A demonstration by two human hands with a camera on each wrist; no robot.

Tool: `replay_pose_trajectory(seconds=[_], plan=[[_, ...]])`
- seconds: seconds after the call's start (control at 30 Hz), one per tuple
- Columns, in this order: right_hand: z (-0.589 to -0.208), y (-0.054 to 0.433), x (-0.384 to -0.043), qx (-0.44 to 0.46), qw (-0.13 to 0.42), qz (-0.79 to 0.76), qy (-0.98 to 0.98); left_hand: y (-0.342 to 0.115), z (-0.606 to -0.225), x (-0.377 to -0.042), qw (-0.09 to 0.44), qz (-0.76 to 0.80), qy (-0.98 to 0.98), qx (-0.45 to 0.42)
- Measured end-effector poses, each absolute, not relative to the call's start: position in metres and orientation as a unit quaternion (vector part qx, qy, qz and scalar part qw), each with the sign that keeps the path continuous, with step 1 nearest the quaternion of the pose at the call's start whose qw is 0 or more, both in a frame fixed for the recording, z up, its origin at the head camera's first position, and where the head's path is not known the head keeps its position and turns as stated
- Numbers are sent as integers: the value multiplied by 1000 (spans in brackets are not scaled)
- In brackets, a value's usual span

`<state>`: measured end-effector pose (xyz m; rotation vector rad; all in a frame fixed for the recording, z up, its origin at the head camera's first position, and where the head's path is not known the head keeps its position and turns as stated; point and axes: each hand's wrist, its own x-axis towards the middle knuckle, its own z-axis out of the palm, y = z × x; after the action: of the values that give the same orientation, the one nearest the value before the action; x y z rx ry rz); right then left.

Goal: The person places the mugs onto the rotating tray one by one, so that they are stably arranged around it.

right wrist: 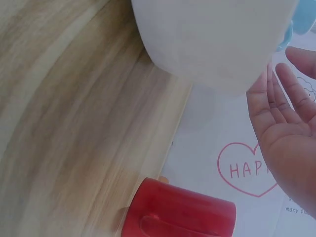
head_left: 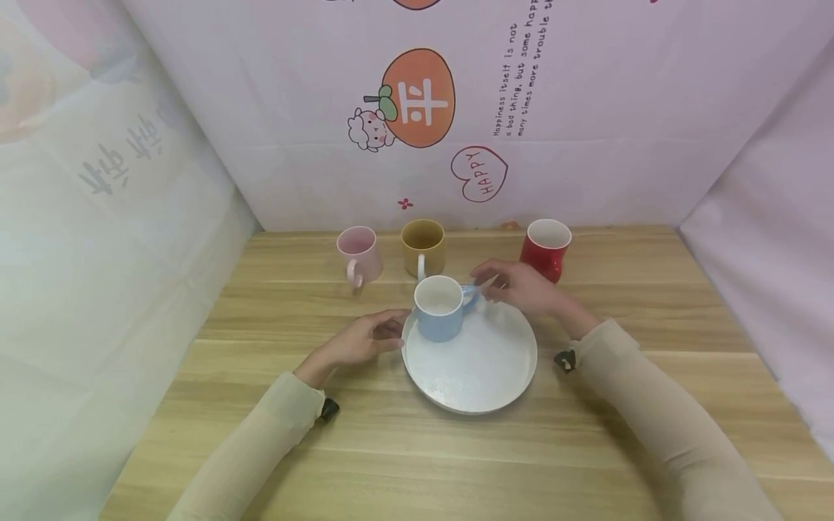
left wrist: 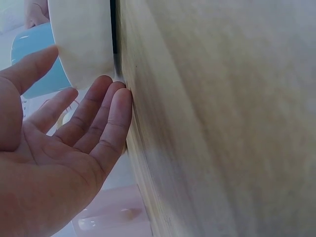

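A light blue mug (head_left: 439, 318) with a white inside stands upright at the back left of a round white tray (head_left: 482, 369), its handle (head_left: 470, 295) pointing right. My left hand (head_left: 365, 339) is at the tray's left rim. In the left wrist view, its relaxed fingers (left wrist: 116, 111) lie right by the tray's side wall (left wrist: 81, 44), thumb apart. Beside the mug's handle hovers my right hand (head_left: 517, 286), over the tray's back right rim. Seen from the right wrist, its thumb and fingers are spread loosely near the handle, with nothing gripped.
Along the back of the wooden table (head_left: 391, 456) stand a pink mug (head_left: 365, 262), a mustard-yellow mug (head_left: 430, 258) and a red mug (head_left: 542, 257). The red one is just behind my right hand. A printed white cloth (head_left: 293, 108) hangs behind the table.
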<state>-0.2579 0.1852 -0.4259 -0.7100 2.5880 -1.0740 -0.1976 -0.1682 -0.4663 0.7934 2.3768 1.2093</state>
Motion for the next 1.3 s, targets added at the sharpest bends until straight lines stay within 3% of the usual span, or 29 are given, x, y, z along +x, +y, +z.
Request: replay_pose_trajectory(seconds=[0.63, 1.3], plan=[[-420, 205, -256, -246, 53, -379, 890, -170, -465, -196, 181, 430, 840, 276], [-423, 225, -260, -266, 11, -452, 851, -169, -466, -195, 182, 446, 835, 266]])
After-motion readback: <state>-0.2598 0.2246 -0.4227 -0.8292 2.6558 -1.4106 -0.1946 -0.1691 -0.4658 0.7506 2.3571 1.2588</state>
